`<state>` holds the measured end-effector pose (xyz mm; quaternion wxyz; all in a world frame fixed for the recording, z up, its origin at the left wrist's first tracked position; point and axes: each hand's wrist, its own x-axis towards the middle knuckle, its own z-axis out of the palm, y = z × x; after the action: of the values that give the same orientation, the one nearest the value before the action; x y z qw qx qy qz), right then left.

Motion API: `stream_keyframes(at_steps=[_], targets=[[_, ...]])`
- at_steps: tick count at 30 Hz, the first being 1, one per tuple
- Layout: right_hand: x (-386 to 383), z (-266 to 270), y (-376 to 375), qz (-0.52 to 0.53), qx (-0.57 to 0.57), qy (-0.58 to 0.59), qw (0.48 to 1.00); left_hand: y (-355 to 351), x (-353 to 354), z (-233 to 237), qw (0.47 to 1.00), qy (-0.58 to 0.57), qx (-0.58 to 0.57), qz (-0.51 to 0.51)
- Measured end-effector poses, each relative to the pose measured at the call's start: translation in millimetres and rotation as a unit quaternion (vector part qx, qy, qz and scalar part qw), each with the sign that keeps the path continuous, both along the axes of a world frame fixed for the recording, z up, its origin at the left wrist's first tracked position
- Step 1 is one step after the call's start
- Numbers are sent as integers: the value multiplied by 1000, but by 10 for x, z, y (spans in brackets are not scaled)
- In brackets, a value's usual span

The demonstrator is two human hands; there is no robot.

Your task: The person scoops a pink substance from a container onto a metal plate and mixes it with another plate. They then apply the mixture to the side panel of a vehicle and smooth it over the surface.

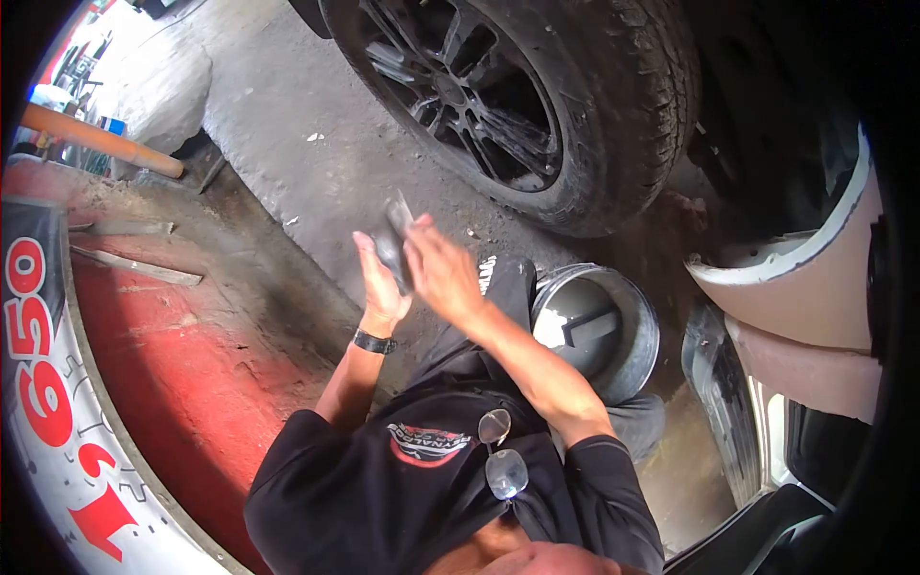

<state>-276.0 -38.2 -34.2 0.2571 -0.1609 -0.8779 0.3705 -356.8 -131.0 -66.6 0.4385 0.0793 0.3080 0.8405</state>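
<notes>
My left hand (383,286), with a dark watch (374,341) on its wrist, holds a dark flat piece (392,257) against its palm, thumb pointing up. Motion blurs the piece; a lighter grey end sticks out above the fingers, and I cannot tell its kind. My right hand (443,271) is closed on the same piece from the right, fingers bent over its upper edge. Both hands are in front of my body, over the grey floor. Just right of my right forearm stands a metal bucket (648,305) holding greyish water, with a dark shape in it.
Ahead stands a large wheel with a muddy tire (628,115). A pinkish-beige vehicle body panel (805,287) curves in at the right. At left are a red ledge (182,335), a banner (43,383) with red numbers and an orange pole (105,142). Glasses (505,470) hang from my shirt.
</notes>
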Motion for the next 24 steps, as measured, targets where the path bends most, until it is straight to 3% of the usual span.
stream_keyframes(at_steps=[2, 4, 6, 7, 9, 11, 13, 15, 16, 17, 19, 20, 24], targets=[[235, 53, -281, 70, -14, 32, 997, -90, -202, 61, 998, 66, 8, 8], [215, 115, -294, 44, -24, -9, 999, -55, -133, 55, 996, 76, -40, 25], [-32, -105, 79, -22, -15, -25, 999, 49, 112, 15, 987, 39, -146, 50], [-160, 30, 234, -104, -90, -99, 985, 15, 85, -204, 980, 110, -163, 23], [-161, 102, 485, -98, -113, -71, 986, -38, 39, -173, 883, 357, -304, 25], [-70, 264, 571, -46, -102, -23, 993, -27, 1, 131, 698, 606, -375, 69], [85, 497, 533, 38, -57, 47, 997, -103, -136, 177, 653, 650, -386, 48], [137, 488, 615, 66, -16, -2, 998, -139, -182, 255, 605, 707, -358, 74], [150, 479, 665, 78, 3, -26, 997, -146, -145, 358, 622, 693, -355, 82], [99, 310, 778, 11, 10, -39, 999, -167, -80, 478, 639, 679, -351, 91], [36, 245, 879, -112, -121, -55, 985, -180, 117, 560, 667, 650, -351, 99], [5, 217, 883, -167, -186, -63, 966, -177, 246, 581, 700, 630, -332, 52], [4, -7, 759, -152, -185, -48, 970, -64, 431, 398, 704, 619, -343, 61]])
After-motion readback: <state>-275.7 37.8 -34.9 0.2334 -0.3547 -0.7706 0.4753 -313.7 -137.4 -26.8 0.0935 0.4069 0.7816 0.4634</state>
